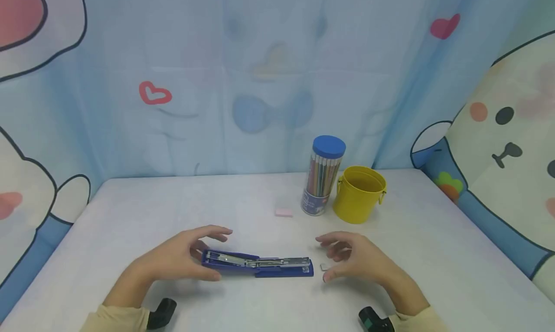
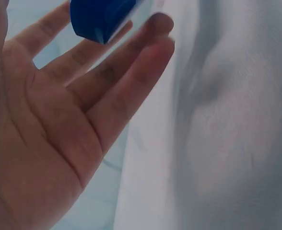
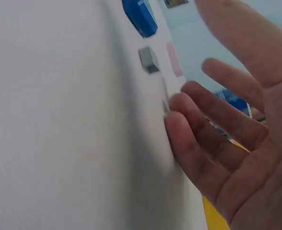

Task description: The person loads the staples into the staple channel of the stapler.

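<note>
A blue stapler [image 1: 260,264] lies opened out on the white table, its metal staple channel exposed. My left hand [image 1: 182,257] is around the stapler's left end, thumb in front and fingers behind, relaxed and not gripping. In the left wrist view the blue stapler end [image 2: 102,19] shows beside the spread fingers of the left hand [image 2: 59,110]. My right hand [image 1: 355,257] hovers with loosely bent fingers to the right of the stapler, holding nothing. Close to its fingertips is a small grey staple strip [image 1: 324,267], seen as a grey block [image 3: 149,60] in the right wrist view.
Behind the hands lies a small pink block [image 1: 284,212]. A clear pencil tub with a blue lid [image 1: 329,147] stands right of it, next to a yellow bucket [image 1: 356,204]. A blue printed curtain [image 1: 195,129] hangs along the table's back edge.
</note>
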The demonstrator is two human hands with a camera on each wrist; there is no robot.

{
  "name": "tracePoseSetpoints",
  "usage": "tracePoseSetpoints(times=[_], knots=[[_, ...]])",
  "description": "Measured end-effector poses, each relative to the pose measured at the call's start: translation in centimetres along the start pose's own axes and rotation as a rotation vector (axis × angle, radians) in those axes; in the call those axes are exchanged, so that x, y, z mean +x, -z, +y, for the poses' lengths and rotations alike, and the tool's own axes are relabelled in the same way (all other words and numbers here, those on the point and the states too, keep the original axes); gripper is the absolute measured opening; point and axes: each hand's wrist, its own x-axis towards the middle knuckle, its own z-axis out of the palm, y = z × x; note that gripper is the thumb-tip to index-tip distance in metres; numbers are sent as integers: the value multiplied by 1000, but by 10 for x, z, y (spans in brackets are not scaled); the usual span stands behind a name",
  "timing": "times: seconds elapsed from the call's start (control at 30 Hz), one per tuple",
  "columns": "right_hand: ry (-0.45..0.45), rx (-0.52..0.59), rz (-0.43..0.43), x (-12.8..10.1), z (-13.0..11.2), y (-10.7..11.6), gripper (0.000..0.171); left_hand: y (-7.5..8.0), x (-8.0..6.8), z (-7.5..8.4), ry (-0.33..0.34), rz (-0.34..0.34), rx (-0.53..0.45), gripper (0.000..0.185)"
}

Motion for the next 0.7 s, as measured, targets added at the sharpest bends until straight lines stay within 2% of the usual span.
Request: tracePoseSetpoints(times=[0.13, 0.23, 0.47, 0.7], knots=[[-2, -3, -19, -1, 5, 5, 71, 0, 1, -5, -21, -44, -92, 68], [5, -22, -28, 0, 7, 5, 64, 1, 2, -8, -26, -71, -118, 63], [21, -20, -37, 5, 10, 0, 45, 4, 1, -11, -22, -81, -160, 55], [38, -38, -64, 5, 11, -1, 30, -2, 3, -14, -7, -87, -226, 48]])
